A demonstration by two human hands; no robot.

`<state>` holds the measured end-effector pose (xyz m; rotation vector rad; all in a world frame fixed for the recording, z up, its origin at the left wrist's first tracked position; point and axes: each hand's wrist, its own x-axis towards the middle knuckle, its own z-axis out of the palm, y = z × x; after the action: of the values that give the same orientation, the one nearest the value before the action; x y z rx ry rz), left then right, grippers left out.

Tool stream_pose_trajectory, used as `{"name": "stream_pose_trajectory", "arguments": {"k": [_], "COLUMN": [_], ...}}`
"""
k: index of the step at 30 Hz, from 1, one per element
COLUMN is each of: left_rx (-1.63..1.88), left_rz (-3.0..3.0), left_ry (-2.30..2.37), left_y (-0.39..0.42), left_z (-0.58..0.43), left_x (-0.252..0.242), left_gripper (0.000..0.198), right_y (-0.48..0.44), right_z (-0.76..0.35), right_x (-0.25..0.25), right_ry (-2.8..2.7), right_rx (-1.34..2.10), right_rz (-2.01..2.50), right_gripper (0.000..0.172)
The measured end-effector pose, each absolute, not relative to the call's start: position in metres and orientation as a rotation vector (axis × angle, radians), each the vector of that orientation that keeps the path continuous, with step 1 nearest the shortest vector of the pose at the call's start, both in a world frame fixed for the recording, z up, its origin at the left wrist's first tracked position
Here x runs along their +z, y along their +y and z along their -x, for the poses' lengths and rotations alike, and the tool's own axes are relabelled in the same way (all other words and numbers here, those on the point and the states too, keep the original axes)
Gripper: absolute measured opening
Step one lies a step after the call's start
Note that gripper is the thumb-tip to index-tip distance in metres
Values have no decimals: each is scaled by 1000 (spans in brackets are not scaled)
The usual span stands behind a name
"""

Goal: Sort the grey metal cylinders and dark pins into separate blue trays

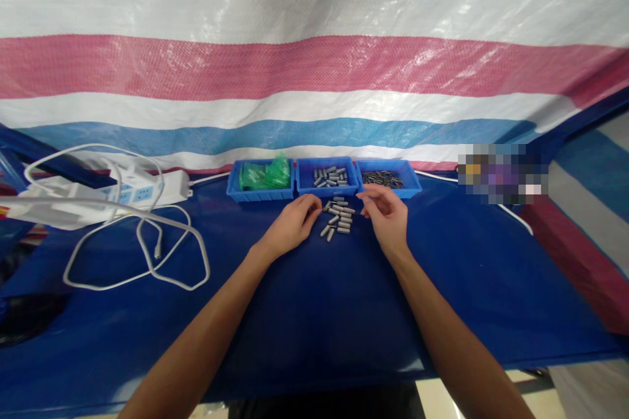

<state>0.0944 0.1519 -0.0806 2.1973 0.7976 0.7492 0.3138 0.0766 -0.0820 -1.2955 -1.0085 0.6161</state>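
Small grey metal cylinders (344, 224) lie in a loose group on the blue table between my hands. My left hand (291, 225) is closed in a pinch at the left side of this group; what its fingertips hold is too small to name. On the other side, my right hand (387, 215) pinches with thumb and forefinger just in front of the right bin, and anything thin between them cannot be made out. More cylinders (330, 177) fill part of the middle blue bin (325, 190). Thin dark screw-like pieces (382, 179) lie in the right blue bin (409, 192).
The left blue bin (260, 196) contains green plastic packaging (268, 173). A white power strip (142, 193) and looped white cables (204, 255) occupy the left of the table (334, 321). Behind stands a striped tarp (314, 65). A blurred patch (501, 173) covers items at right.
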Motion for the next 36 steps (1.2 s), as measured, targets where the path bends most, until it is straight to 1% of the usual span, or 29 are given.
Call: {"name": "stream_pose_trajectory", "arguments": {"k": [3, 6, 11, 19, 27, 31, 36], "left_rx": [894, 966, 972, 963, 965, 1003, 1039], "left_rz": [-1842, -1536, -1358, -1351, -1362, -1459, -1516], "left_ry": [796, 756, 758, 771, 754, 741, 689], "left_y": [148, 146, 145, 147, 145, 143, 142], "left_z": [-103, -109, -111, -110, -110, -110, -109], "left_x": [-83, -85, -80, -81, -79, -77, -79], "left_gripper": [15, 23, 33, 34, 37, 39, 37], "right_y": [73, 71, 70, 70, 70, 71, 72], "right_z": [-310, -308, -306, -303, -304, -303, -302], "right_x": [-79, -78, -80, -82, -81, -82, -82], "right_ry": [-1099, -1167, -1284, -1331, -1296, -1276, -1190], "right_rx": [682, 699, 727, 784, 827, 904, 1039], "right_rz": [1288, 1313, 1323, 1317, 1316, 1283, 1234], "right_gripper": [26, 25, 29, 36, 39, 42, 42]}}
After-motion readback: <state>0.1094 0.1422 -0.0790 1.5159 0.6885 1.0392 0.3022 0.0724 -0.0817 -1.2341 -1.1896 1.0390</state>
